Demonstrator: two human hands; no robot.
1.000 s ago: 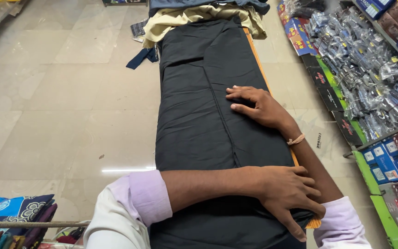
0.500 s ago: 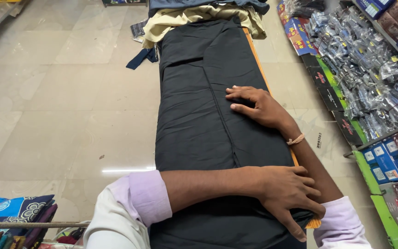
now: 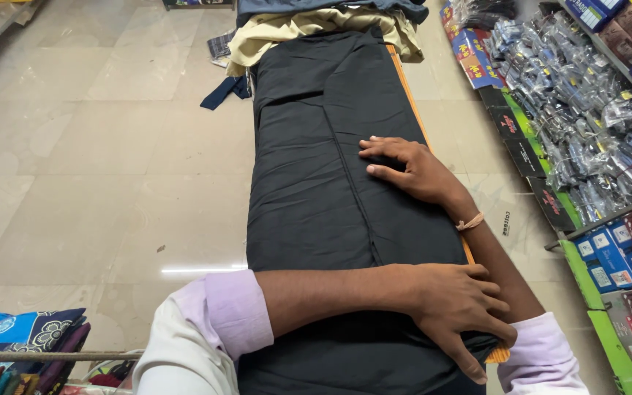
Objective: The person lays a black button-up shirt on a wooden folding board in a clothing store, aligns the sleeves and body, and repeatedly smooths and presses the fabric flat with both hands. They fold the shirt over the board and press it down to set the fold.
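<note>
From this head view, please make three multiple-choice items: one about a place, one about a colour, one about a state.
1. Where does the right hand lie?
A. on the black cloth
B. on the floor
C. on the shelf

2. What colour is the cloth heaped at the far end of the board?
A. red
B. beige
C. white

3. How is the left hand?
A. raised in the air
B. closed in a fist
C. spread flat, pressing down

Key: 1 A, its fingers rest flat on the black cloth. 2 B, the beige cloth lies bunched there. 3 C, its fingers fan over the cloth's near right edge.
</note>
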